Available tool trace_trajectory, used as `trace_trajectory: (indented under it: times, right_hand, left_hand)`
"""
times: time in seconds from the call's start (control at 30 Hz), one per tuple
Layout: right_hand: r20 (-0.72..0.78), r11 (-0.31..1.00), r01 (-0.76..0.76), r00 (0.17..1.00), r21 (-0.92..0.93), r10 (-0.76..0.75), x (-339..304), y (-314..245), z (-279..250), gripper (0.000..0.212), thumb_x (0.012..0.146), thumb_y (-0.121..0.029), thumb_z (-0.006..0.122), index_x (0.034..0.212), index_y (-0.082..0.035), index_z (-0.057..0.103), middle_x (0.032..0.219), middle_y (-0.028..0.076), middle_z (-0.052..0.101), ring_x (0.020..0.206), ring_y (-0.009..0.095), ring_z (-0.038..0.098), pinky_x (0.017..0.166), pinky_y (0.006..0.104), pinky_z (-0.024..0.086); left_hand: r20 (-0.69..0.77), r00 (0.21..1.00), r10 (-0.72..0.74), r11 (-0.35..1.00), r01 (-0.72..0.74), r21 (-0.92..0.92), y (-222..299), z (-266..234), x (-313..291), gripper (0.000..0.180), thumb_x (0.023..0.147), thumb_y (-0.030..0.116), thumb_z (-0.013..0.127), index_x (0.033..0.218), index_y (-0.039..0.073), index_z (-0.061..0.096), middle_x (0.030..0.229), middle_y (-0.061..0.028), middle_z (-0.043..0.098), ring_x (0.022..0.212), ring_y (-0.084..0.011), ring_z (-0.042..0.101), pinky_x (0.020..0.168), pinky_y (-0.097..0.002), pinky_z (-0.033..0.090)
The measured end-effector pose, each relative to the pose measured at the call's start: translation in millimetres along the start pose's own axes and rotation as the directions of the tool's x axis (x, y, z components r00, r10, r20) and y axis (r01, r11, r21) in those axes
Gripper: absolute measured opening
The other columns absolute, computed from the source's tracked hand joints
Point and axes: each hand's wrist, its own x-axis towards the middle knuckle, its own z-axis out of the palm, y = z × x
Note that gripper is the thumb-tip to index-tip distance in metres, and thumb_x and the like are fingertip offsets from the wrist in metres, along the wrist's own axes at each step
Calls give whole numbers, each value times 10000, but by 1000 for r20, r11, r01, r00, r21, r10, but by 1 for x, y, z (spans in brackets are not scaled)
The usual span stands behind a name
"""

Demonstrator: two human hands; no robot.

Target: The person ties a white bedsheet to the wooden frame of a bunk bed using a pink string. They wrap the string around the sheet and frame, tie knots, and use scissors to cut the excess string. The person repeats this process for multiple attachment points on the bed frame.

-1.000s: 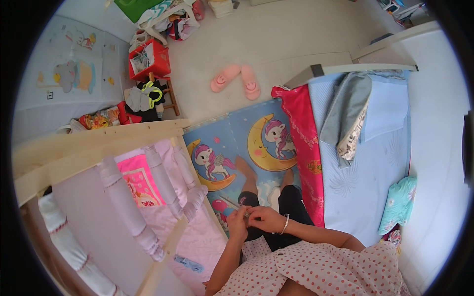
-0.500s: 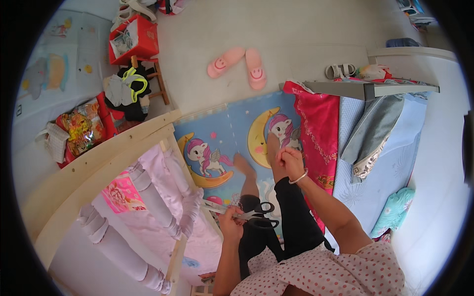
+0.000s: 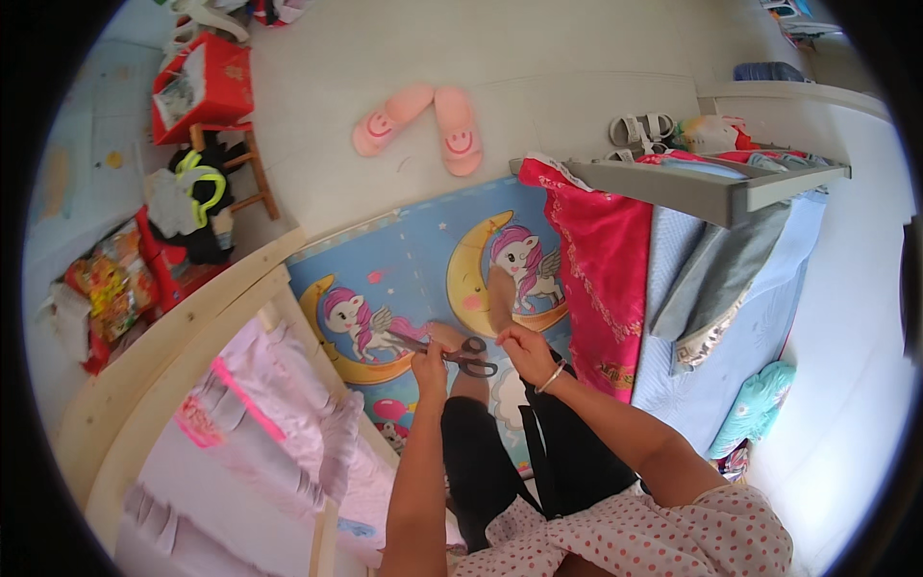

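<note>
A red box (image 3: pixel 200 85) with a picture on its side sits at ten o'clock on the pale floor; what lies inside cannot be told. The left hand (image 3: pixel 429 363) is closed around black-handled scissors (image 3: pixel 455 354), just below centre, metal blades pointing to nine o'clock over the smooth unicorn mat (image 3: pixel 423 279). The right hand (image 3: pixel 526 351), fingers curled, sits just beside the loop handles at three o'clock; whether it touches them cannot be told. Two soft pink slippers (image 3: pixel 423 123) lie at twelve o'clock.

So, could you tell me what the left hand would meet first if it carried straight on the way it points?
Probably the blue play mat with its unicorn picture; the left hand, holding scissors, points forward over it, though depth is unclear.
</note>
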Motion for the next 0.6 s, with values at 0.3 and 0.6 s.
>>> trace_trajectory:
  times: [0.3, 0.6]
  right_hand:
    - [-195, 924, -110, 980, -366, 39, 217, 220, 44, 152, 763, -114, 563, 876, -21, 601, 784, 205, 626, 772, 366, 617, 658, 429, 487]
    - [-107, 721, -99, 994, -686, 35, 282, 299, 89, 134, 754, -132, 571, 812, -25, 628, 772, 211, 626, 748, 365, 617, 656, 434, 491]
  left_hand:
    - [92, 869, -486, 869, 492, -62, -168, 59, 192, 222, 789, 199, 528, 700, -3, 558, 457, -36, 400, 340, -141, 394, 327, -288, 317]
    - [7, 952, -305, 951, 304, 56, -242, 55, 251, 261, 824, 269, 527, 780, 13, 537, 592, -30, 482, 484, -122, 460, 422, -265, 371]
